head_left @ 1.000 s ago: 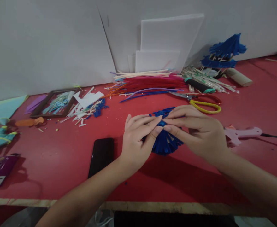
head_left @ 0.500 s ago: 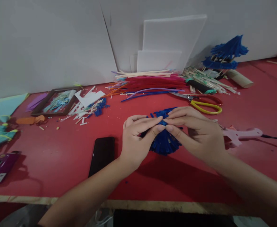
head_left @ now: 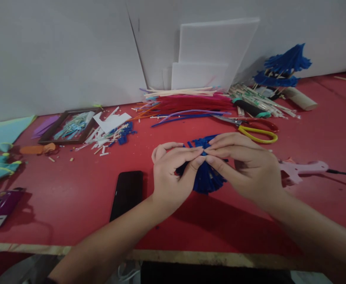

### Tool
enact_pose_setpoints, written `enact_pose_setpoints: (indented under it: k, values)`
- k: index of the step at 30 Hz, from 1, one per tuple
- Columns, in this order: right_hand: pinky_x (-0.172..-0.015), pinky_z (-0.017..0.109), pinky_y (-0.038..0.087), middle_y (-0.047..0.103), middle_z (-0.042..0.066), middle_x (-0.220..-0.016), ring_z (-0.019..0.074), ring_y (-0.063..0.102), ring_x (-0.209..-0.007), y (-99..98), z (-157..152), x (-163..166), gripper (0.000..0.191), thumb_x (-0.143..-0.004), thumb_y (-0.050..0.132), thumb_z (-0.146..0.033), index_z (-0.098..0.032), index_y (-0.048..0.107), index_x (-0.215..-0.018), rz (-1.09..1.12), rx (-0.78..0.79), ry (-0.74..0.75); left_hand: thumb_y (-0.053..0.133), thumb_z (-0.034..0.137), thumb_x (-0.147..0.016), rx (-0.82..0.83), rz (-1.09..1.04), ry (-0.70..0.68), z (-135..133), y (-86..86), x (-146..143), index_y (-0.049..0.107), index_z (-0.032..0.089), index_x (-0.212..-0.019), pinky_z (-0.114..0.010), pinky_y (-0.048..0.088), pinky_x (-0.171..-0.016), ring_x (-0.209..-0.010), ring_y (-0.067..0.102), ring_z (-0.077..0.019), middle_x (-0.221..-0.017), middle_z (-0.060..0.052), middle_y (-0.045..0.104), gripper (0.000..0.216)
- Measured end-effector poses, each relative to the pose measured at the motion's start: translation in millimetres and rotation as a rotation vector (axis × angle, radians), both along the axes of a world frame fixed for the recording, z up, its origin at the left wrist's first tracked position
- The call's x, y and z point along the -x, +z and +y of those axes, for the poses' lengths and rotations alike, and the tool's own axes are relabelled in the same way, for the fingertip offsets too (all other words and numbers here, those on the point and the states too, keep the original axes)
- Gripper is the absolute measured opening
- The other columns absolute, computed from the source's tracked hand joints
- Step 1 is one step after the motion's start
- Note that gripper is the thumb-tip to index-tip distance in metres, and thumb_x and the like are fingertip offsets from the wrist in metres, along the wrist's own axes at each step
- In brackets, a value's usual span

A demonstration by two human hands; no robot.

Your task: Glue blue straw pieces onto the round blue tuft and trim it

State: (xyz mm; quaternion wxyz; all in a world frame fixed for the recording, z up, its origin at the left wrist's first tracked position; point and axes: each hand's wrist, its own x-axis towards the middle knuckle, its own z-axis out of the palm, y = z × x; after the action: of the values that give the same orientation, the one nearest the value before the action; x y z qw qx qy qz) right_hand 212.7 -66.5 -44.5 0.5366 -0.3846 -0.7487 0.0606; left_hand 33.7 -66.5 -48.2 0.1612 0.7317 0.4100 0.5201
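A blue fringed paper piece (head_left: pixel 206 179) sits on the red table (head_left: pixel 72 197) in the middle of the view. My left hand (head_left: pixel 171 175) pinches its top from the left with fingers pressed together. My right hand (head_left: pixel 244 165) pinches it from the right, fingertips meeting the left ones. The hands hide most of the piece; only the fanned fringe below and some strips above show.
A black phone (head_left: pixel 126 194) lies left of my hands. Yellow-handled scissors (head_left: pixel 251 128) and a pink glue gun (head_left: pixel 303 169) lie to the right. Coloured sticks (head_left: pixel 187 103), white foam boards (head_left: pixel 211 55), a blue paper tree (head_left: pixel 283 67), scraps (head_left: pixel 108 136) and a framed tray (head_left: pixel 69 127) stand behind.
Both hands stay pinched on the blue piece. My left fingers have curled in slightly. The view has shifted a little.
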Motion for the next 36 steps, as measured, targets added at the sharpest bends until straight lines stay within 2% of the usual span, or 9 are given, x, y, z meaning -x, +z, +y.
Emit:
enact_pose_setpoints:
  k: [6, 11, 15, 21, 24, 30, 36]
  values:
    - [-0.079, 0.040, 0.062, 0.079, 0.003, -0.087, 0.0204, 0.076, -0.087, -2.9, 0.1, -0.8, 0.006, -0.090, 0.074, -0.024, -0.028, 0.078, -0.088, 0.017, 0.017, 0.005, 0.068, 0.036, -0.099, 0.020, 0.020, -0.005, -1.1, 1.8, 2.7, 0.081, 0.030, -0.097, -0.048, 0.050, -0.103, -0.105, 0.072, -0.0237, -0.102, 0.002, 0.085, 0.014]
    - [-0.082, 0.039, 0.061, 0.080, 0.002, -0.091, 0.0193, 0.075, -0.088, -6.0, -2.0, -2.1, 0.007, -0.091, 0.074, -0.023, -0.029, 0.078, -0.091, 0.053, 0.058, 0.037, 0.068, 0.037, -0.098, 0.153, -0.044, -0.103, 3.0, 2.7, 8.2, 0.082, 0.033, -0.098, -0.051, 0.047, -0.111, -0.115, 0.072, -0.0246, -0.104, 0.001, 0.084, 0.015]
    - [-0.084, 0.038, 0.062, 0.080, 0.001, -0.090, 0.0186, 0.075, -0.090, -5.2, -1.7, -2.2, 0.009, -0.089, 0.076, -0.021, -0.029, 0.079, -0.091, 0.073, 0.077, 0.068, 0.081, 0.036, -0.088, 0.262, -0.202, -0.215, 10.7, 3.6, 10.9, 0.082, 0.033, -0.085, -0.048, 0.047, -0.114, -0.100, 0.078, -0.0207, -0.098, 0.002, 0.085, 0.004]
    - [-0.082, 0.038, 0.064, 0.079, 0.002, -0.087, 0.0193, 0.076, -0.087, -0.6, -0.7, -1.3, 0.008, -0.089, 0.076, -0.022, -0.029, 0.079, -0.089, 0.063, 0.133, 0.114, 0.086, 0.045, -0.081, 0.416, -0.243, -0.233, 14.1, 8.3, 12.3, 0.080, 0.029, -0.075, -0.050, 0.047, -0.115, -0.093, 0.078, -0.0220, -0.090, -0.001, 0.085, 0.019]
    - [-0.083, 0.039, 0.065, 0.079, 0.002, -0.086, 0.0204, 0.076, -0.088, -0.1, 0.3, -0.3, 0.007, -0.089, 0.076, -0.022, -0.029, 0.078, -0.088, 0.054, 0.117, 0.117, 0.086, 0.047, -0.081, 0.437, -0.238, -0.230, 13.8, 8.8, 12.7, 0.080, 0.028, -0.076, -0.050, 0.049, -0.112, -0.094, 0.077, -0.0233, -0.090, -0.002, 0.084, 0.020]
    - [-0.082, 0.034, 0.064, 0.078, 0.001, -0.087, 0.0175, 0.075, -0.088, -2.8, 1.5, 3.8, 0.009, -0.091, 0.072, -0.018, -0.026, 0.074, -0.088, 0.042, 0.039, 0.104, 0.084, 0.038, -0.083, 0.431, -0.246, -0.238, 12.5, 8.1, 13.6, 0.080, 0.028, -0.078, -0.046, 0.056, -0.101, -0.097, 0.075, -0.0238, -0.091, -0.003, 0.083, 0.012]
    - [-0.084, 0.036, 0.063, 0.077, 0.002, -0.089, 0.0174, 0.075, -0.088, -5.7, -1.4, 5.8, 0.007, -0.093, 0.070, -0.020, -0.026, 0.072, -0.090, 0.024, 0.015, 0.062, 0.085, 0.035, -0.083, 0.377, -0.218, -0.155, 10.2, 4.2, 11.7, 0.081, 0.030, -0.080, -0.047, 0.053, -0.104, -0.103, 0.072, -0.0244, -0.090, -0.002, 0.083, 0.008]
